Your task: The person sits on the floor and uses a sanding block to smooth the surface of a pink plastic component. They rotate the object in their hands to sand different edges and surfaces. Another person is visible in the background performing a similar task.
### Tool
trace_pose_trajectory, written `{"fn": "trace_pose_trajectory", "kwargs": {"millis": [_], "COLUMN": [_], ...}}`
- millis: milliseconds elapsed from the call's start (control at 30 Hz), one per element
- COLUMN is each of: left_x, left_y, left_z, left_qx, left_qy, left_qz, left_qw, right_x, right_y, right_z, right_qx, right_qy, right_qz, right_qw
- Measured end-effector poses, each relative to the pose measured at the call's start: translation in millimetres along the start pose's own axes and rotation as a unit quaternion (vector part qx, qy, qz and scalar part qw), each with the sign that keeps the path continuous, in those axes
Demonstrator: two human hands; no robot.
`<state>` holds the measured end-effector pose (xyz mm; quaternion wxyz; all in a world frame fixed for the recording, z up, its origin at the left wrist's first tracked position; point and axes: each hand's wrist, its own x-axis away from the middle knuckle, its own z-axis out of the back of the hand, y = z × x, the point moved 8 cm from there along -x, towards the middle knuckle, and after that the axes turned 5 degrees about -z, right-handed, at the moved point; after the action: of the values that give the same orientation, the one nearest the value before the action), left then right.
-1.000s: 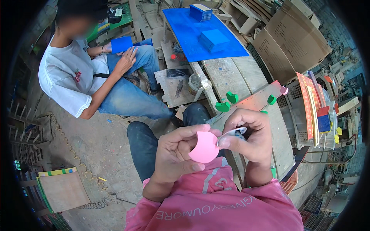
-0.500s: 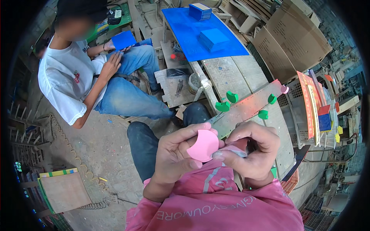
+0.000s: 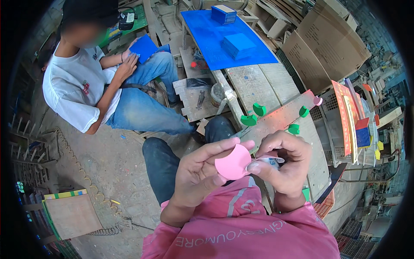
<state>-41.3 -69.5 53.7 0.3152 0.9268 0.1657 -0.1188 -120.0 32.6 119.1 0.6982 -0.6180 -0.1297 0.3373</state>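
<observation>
A pink piece (image 3: 233, 164), flat-faced and round with one concave scoop in its edge, rests in my left hand (image 3: 199, 172). The fingers and thumb grip it by the rim, with the broad face turned up. In my right hand (image 3: 282, 162) a small folded piece of sandpaper (image 3: 272, 160) is pinched between thumb and fingers, its pale printed back showing. The sandpaper meets the right edge of the pink piece. Beyond my hands, green pieces of a like shape (image 3: 259, 109) stand on a long perforated strip (image 3: 276, 115), with another pink piece (image 3: 318, 100) at its far end.
A co-worker in a white shirt (image 3: 75, 88) sits at the left, handling a blue board (image 3: 144, 48). Stacks of blue boards (image 3: 238, 45) lie on a blue sheet (image 3: 200, 26) on the bench. Cardboard (image 3: 325, 39) leans behind; a coiled hose (image 3: 105, 231) lies on the floor.
The pink piece has shifted slightly right and tilted in my left hand. The sandpaper has turned, its printed back now showing more. The co-worker's blue board has tilted.
</observation>
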Motion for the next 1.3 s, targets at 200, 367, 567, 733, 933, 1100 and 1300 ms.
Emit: {"fn": "trace_pose_trajectory", "kwargs": {"millis": [200, 367, 567, 733, 933, 1100, 1300], "left_x": [3, 5, 7, 10, 9, 8, 7], "left_y": [5, 2, 10, 16, 15, 4, -1], "left_z": [-3, 0, -7, -11, -16, -5, -4], "left_qx": [-0.049, -0.086, -0.119, -0.175, -0.132, -0.106, -0.042], "left_qy": [-0.007, 0.003, -0.022, -0.017, -0.033, 0.064, 0.032], "left_qz": [-0.017, -0.026, -0.083, -0.115, -0.078, -0.034, -0.004], "left_qw": [0.999, 0.996, 0.989, 0.978, 0.988, 0.992, 0.999], "right_x": [4, 7, 13, 13, 8, 9, 13], "right_y": [-3, -4, -21, -23, -14, -8, -2], "right_z": [-4, -2, -10, -12, 5, 3, 6], "right_qx": [0.043, 0.033, 0.103, 0.125, 0.078, 0.049, 0.01], "right_qy": [-0.007, -0.01, -0.02, -0.013, 0.014, 0.033, 0.032], "right_qz": [0.026, 0.01, 0.065, 0.072, 0.025, -0.012, -0.043], "right_qw": [0.999, 0.999, 0.992, 0.989, 0.997, 0.998, 0.999]}}
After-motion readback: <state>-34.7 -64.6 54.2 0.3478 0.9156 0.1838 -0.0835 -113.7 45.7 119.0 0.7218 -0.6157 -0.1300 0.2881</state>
